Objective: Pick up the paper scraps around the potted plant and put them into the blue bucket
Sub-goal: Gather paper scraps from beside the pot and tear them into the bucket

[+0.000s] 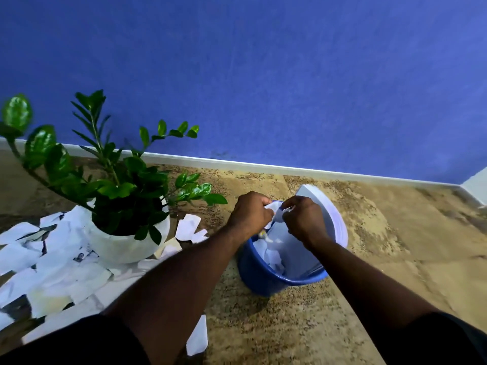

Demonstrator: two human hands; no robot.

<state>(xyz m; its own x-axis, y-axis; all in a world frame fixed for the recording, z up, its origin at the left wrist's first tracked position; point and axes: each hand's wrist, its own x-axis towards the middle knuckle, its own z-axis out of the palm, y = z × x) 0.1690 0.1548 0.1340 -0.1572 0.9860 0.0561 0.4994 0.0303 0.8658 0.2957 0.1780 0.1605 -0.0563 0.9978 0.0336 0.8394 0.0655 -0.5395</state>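
Note:
A blue bucket stands on the floor right of centre, with white paper inside it. Above its far rim my left hand and my right hand both grip one crumpled white paper scrap between them. A green potted plant in a round white pot stands at the left. Several white paper scraps lie scattered on the floor around and in front of the pot, with more scraps between pot and bucket.
A blue wall with a white skirting board runs behind everything. The floor is mottled brown stone. One paper scrap lies near my left forearm. A white curved lid or sheet leans at the bucket's far side.

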